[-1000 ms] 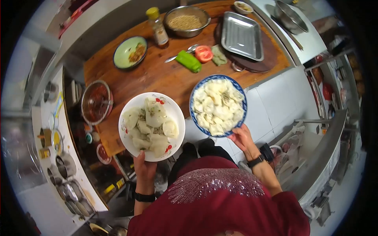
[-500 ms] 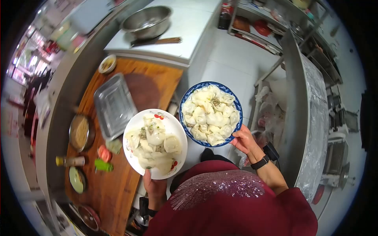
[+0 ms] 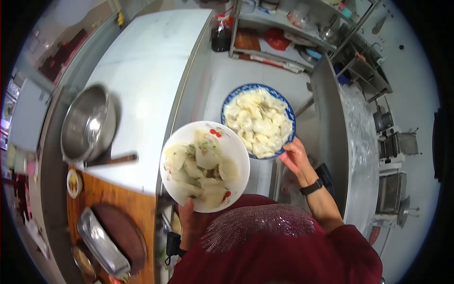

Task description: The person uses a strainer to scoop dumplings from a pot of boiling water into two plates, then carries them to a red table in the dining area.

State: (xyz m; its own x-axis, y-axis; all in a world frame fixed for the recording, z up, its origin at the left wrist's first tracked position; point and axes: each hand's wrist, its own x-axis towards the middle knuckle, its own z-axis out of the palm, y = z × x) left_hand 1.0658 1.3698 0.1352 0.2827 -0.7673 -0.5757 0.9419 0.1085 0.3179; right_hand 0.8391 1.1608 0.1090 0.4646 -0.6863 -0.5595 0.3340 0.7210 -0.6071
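My left hand (image 3: 187, 217) grips the lower edge of a white bowl (image 3: 240, 156) with red cherry prints. Wet dumplings (image 3: 203, 163) lie inside it, some looking flattened. At the right rim of a blue-patterned plate (image 3: 293, 125), the fingers of my right hand (image 3: 296, 160) are closed, the thumb on top. That plate carries a heap of pale, wrinkled dumplings (image 3: 259, 124). Both dishes are held in the air in front of my body, the bowl left of the plate and slightly overlapping it in view. Most of my left fingers are hidden under the bowl.
At left, a steel basin (image 3: 87, 125) and a wooden-handled knife (image 3: 122, 159) rest on a white counter (image 3: 146, 57). Below are a wooden worktop (image 3: 111, 189), a round board (image 3: 135, 236) and a clear tray (image 3: 101, 241). A metal-sided unit (image 3: 331, 109) stands right; shelves (image 3: 279, 19) ahead.
My view has moved along the counter: the basin and white counter now appear nearer, and the wooden worktop has shifted to the lower left. Both hands keep their dishes.
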